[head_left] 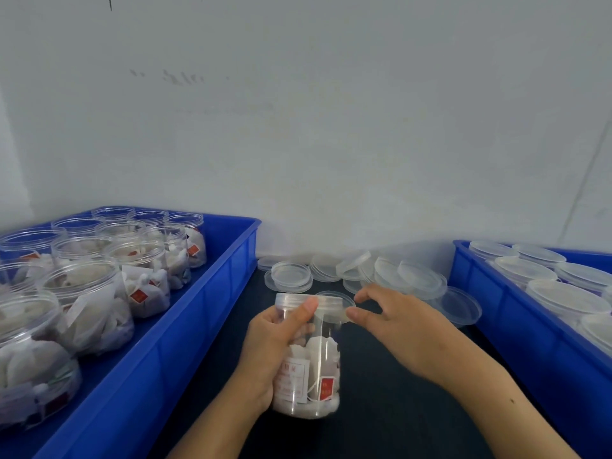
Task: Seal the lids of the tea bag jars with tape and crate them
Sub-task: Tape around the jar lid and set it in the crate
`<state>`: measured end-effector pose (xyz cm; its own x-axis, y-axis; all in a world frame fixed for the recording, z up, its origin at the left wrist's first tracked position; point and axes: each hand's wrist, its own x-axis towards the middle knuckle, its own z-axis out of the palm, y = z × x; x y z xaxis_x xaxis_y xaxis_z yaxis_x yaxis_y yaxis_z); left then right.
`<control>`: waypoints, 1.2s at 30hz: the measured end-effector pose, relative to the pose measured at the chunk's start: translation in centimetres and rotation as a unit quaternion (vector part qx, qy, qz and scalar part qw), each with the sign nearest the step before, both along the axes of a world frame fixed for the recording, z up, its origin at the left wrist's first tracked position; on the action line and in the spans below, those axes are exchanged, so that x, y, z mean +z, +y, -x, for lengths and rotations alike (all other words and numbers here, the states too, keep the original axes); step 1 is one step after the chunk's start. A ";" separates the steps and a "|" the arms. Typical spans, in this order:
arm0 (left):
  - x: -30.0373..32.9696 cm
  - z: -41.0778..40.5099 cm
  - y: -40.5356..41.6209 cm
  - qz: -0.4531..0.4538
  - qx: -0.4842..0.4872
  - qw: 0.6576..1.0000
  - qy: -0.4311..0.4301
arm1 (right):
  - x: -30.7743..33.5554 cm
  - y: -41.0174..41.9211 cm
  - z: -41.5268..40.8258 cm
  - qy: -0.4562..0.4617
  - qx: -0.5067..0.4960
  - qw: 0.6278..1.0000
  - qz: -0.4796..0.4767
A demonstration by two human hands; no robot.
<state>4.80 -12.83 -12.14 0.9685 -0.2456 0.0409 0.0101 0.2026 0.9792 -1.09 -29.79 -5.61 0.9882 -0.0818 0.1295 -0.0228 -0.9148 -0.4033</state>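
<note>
A clear plastic jar (319, 366) with white tea bags and red tags stands low in the middle, tilted slightly. My left hand (273, 346) grips its left side, thumb pressed on the threaded neck. A clear round lid (332, 301) sits tilted at the jar's mouth, and my right hand (397, 326) pinches its right edge between thumb and forefinger. No tape is in view.
A blue crate (185, 326) on the left holds several open jars of tea bags (82, 293). A second blue crate (496, 313) on the right holds several lidded jars (563, 296). Loose clear lids (410, 276) lie piled on the dark table by the white wall.
</note>
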 end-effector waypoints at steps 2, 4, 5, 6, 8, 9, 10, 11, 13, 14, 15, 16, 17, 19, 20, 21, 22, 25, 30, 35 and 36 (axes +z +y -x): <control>0.0 -0.1 0.1 0.016 -0.025 0.999 0.012 | -0.1 0.0 -0.1 -0.001 0.003 1.000 0.009; 0.0 -0.2 0.2 0.017 -0.040 0.999 0.013 | -0.2 0.0 -0.2 -0.002 0.009 1.000 0.008; -0.1 -0.3 0.2 0.016 -0.043 0.999 0.009 | -0.2 0.0 -0.2 -0.003 0.010 1.000 0.008; -0.1 -0.3 0.3 0.015 -0.040 0.999 0.007 | -0.3 0.0 -0.2 -0.006 0.011 1.000 0.010; -0.2 -0.5 0.3 0.021 -0.029 0.999 0.006 | -0.2 0.0 -0.1 -0.013 0.009 1.000 0.012; -0.2 -0.5 0.3 0.026 -0.025 0.999 0.008 | -0.2 0.0 -0.1 -0.018 0.009 1.000 0.013; -0.2 -0.5 0.3 0.030 -0.025 0.999 0.010 | -0.2 0.1 -0.1 -0.023 0.010 1.000 0.015; -0.3 -0.5 0.3 0.033 -0.025 0.999 0.013 | -0.2 0.1 -0.1 -0.026 0.010 0.999 0.020; -0.3 -0.5 0.3 0.040 -0.025 0.999 0.017 | -0.1 0.2 -0.1 -0.030 0.012 0.999 0.036; -0.3 -0.5 0.3 0.042 -0.026 0.999 0.017 | -0.1 0.3 -0.1 -0.032 0.013 0.999 0.042; -0.4 -0.5 0.3 0.042 -0.029 0.999 0.016 | -0.2 0.3 -0.1 -0.034 0.014 0.998 0.045; -0.5 -0.5 0.3 0.042 -0.034 0.998 0.014 | -0.2 0.4 -0.1 -0.035 0.016 0.998 0.047; -0.6 -0.6 0.3 0.042 -0.039 0.998 0.011 | -0.2 0.4 -0.1 -0.037 0.018 0.998 0.048; -0.9 -0.7 0.4 0.050 -0.044 0.998 0.006 | -0.3 0.5 0.0 -0.040 0.021 0.998 0.048; -1.0 -0.8 0.4 0.056 -0.046 0.997 0.003 | -0.4 0.6 0.0 -0.043 0.023 0.998 0.051; -1.1 -0.9 0.4 0.060 -0.046 0.997 0.000 | -0.5 0.8 0.0 -0.045 0.023 0.997 0.056; -1.2 -0.9 0.4 0.064 -0.045 0.997 -0.003 | -0.6 0.9 0.0 -0.047 0.024 0.997 0.058; -1.3 -0.7 0.2 0.045 -0.019 0.998 -0.031 | -0.9 1.4 -0.2 -0.045 0.022 0.998 0.033; -1.0 0.1 -0.9 -0.166 0.157 0.958 -0.174 | -1.1 2.1 -0.1 -0.053 0.011 0.998 0.007; -0.6 1.0 -1.3 -0.239 0.211 0.924 -0.210 | -1.5 3.2 0.2 -0.066 0.014 0.997 0.049; -0.6 0.9 -1.2 -0.235 0.201 0.930 -0.197 | -1.5 3.4 0.3 -0.063 0.014 0.996 0.059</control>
